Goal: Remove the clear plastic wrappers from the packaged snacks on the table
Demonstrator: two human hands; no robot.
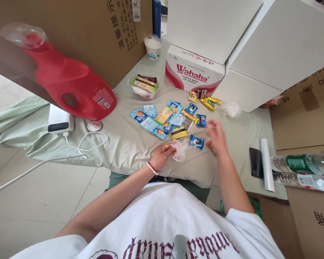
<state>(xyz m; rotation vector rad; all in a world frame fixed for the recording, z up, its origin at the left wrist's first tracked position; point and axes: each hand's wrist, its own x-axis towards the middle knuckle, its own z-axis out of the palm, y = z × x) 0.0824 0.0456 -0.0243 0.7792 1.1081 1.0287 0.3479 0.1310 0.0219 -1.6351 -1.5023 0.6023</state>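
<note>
My left hand pinches a crumpled clear plastic bag near the bed-like surface's front edge. My right hand is smeared by motion, and I cannot make out its finger position. A small red-orange thing shows beside its lower fingers; whether it is held is unclear. Between the hands lies a small blue snack packet, touching or close to the bag. Just beyond spreads a pile of snacks: light-blue pouches, a yellow-green wrapped bar, a yellow packet and another blue packet.
A clear round tub holds wrapped bars. Behind stand a Wahaha carton, white boxes and a paper cup. At left are a red jug and a corded white power bank. Bottles lie right.
</note>
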